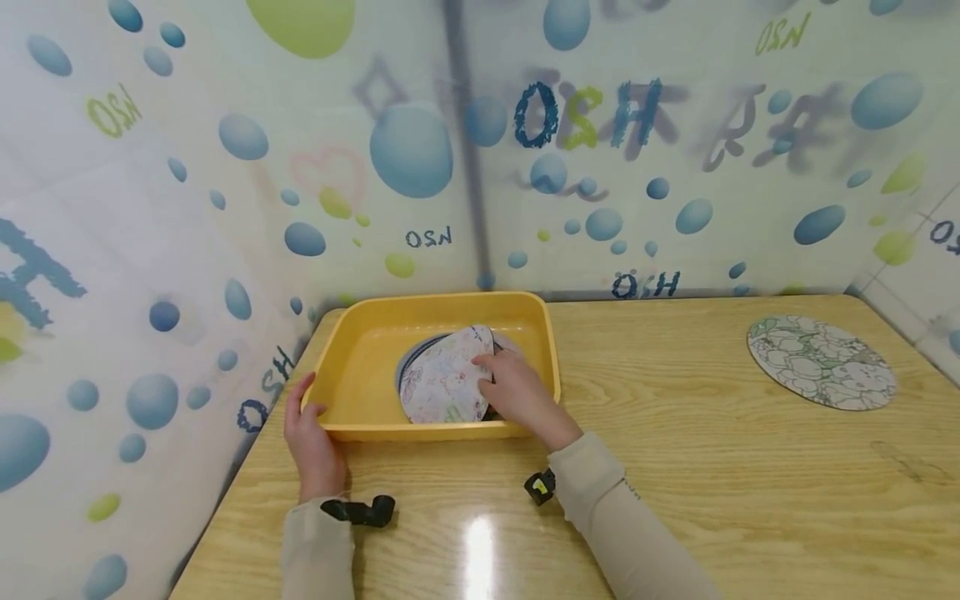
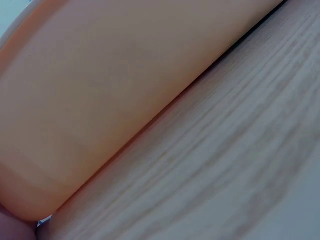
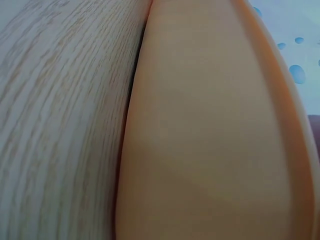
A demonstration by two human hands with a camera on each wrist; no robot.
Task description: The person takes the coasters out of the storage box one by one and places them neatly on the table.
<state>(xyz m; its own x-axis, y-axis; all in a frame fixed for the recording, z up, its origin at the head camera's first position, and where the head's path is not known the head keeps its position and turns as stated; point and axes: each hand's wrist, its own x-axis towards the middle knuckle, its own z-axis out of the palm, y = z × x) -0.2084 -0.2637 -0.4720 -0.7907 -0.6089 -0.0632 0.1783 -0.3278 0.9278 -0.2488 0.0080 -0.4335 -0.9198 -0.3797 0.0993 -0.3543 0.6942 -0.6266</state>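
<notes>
A yellow plastic basin [image 1: 352, 375] stands on the table near the left wall. My left hand [image 1: 313, 437] holds its front left corner, the thumb over the rim and the fingers along the outside. Inside lies a light, rounded flat piece with a fine coloured pattern [image 1: 446, 379], tilted over other rounded pieces with a grey-blue edge [image 1: 400, 371]. My right hand [image 1: 517, 390] reaches over the front rim and pinches the patterned piece at its right edge. Both wrist views show mainly the basin's outer wall [image 2: 100, 90] [image 3: 205, 120]; the fingers' grip is hidden there.
An oval flat piece with a green and grey pattern [image 1: 821, 362] lies on the wooden table [image 1: 660, 400] at the right. Walls covered with printed blue and green drops [image 1: 412, 150] rise behind and at the left of the table.
</notes>
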